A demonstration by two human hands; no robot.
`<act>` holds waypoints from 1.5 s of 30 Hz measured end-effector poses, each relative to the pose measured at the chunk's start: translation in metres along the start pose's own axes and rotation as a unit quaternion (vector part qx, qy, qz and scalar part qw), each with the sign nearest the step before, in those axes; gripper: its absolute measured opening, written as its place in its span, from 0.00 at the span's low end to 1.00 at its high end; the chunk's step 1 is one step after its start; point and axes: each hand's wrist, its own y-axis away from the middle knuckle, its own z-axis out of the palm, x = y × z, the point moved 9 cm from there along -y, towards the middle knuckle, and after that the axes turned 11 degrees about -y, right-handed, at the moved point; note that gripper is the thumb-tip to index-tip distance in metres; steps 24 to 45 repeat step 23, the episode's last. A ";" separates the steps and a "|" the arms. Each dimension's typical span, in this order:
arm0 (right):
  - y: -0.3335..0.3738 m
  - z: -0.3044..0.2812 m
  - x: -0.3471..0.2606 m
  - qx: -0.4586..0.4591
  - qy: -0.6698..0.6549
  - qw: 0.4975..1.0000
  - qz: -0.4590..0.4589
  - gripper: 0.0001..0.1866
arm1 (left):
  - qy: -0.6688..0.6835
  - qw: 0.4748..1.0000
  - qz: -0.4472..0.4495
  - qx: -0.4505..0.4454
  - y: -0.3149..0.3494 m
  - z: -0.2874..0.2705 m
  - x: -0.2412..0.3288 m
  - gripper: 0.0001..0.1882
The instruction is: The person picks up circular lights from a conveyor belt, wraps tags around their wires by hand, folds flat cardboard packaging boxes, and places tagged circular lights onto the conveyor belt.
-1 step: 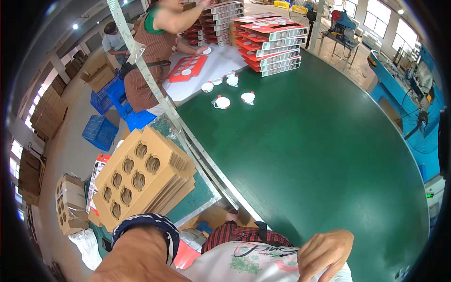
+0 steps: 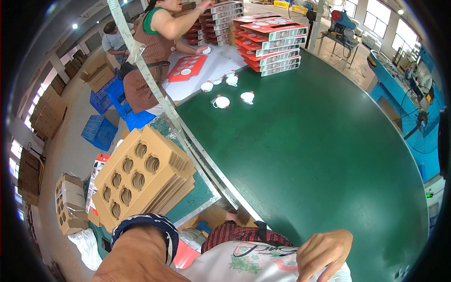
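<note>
My left arm [image 2: 141, 249] rises at the lower left, a dark patterned cuff pushed up on it; its fingers are out of the picture. In front of my white shirt, over the near edge of the green table [image 2: 300, 164], is my right hand [image 2: 325, 254]. Its fingers are loosely bent and apart, with nothing visible in them. A stack of brown cardboard inserts [image 2: 136, 176] with round holes lies beyond my left arm. Farther off on the table are several small white cups [image 2: 221, 101] with red pieces on them, out of reach of both hands.
Red-and-white cartons [image 2: 272, 42] stand stacked at the table's far end. A co-worker [image 2: 155, 47] holds a white round piece over a red card [image 2: 188, 68]. A metal post [image 2: 145, 70] rises at the table's left edge. Blue crates [image 2: 99, 131] and a fan [image 2: 422, 120] flank the table.
</note>
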 end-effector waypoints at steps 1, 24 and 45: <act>0.000 0.000 0.003 -0.005 0.004 1.000 0.012 0.18 | -0.001 1.000 0.006 0.006 0.002 0.000 0.001 0.14; -0.021 0.004 0.061 -0.041 -0.063 0.997 0.036 0.18 | -0.029 0.999 0.009 0.013 0.042 0.012 0.022 0.18; -0.021 0.004 0.061 -0.041 -0.063 0.997 0.036 0.18 | -0.029 0.999 0.009 0.013 0.042 0.012 0.022 0.18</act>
